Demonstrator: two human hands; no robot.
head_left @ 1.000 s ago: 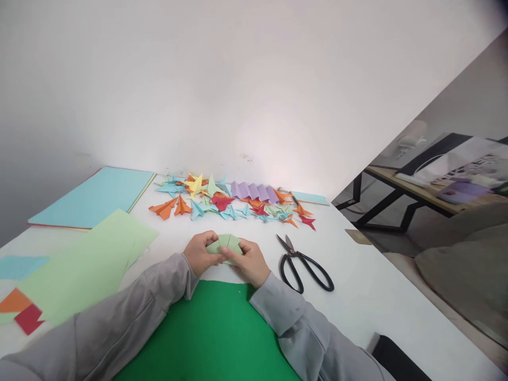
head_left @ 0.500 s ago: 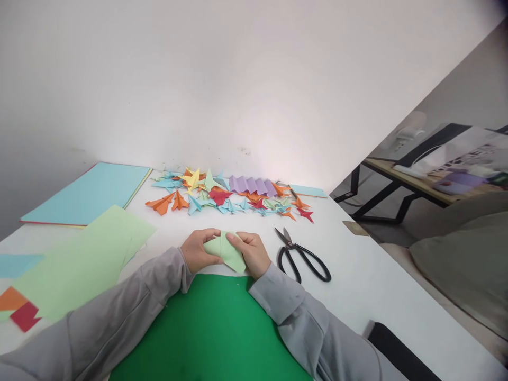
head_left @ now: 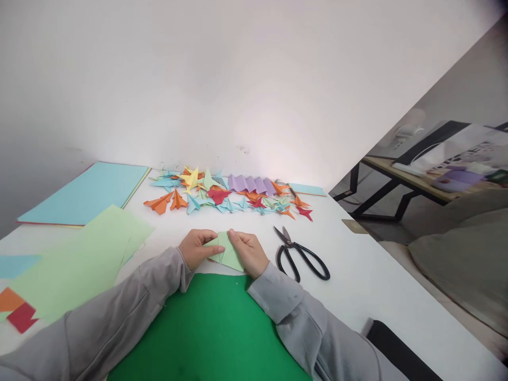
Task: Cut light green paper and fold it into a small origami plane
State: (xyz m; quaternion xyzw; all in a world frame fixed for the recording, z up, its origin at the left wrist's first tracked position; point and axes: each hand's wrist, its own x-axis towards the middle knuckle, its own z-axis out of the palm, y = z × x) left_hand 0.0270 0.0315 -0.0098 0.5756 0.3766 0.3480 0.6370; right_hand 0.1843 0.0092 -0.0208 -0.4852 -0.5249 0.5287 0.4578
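Observation:
A small folded piece of light green paper (head_left: 231, 255) is held between my two hands, just beyond the far edge of a green sheet (head_left: 222, 328). My left hand (head_left: 198, 248) pinches its left end, thumb on the near face and fingers behind. On the right side, my right hand (head_left: 251, 253) grips it with the thumb near its top edge. Fold lines show on the paper's left part. Black-handled scissors (head_left: 291, 246) lie to the right of my right hand, blades slightly apart and pointing away.
Along the wall lie many folded paper shapes (head_left: 218, 196) and a pleated purple paper (head_left: 251, 184). A stack of coloured sheets (head_left: 87, 193) sits at the left, with large light green paper (head_left: 79, 264) before it. A black object (head_left: 397, 349) lies near right.
My left thumb has moved up and inward onto the folded paper's face. The paper has turned slightly, and its left part now shows a folded edge. The view has shifted a little.

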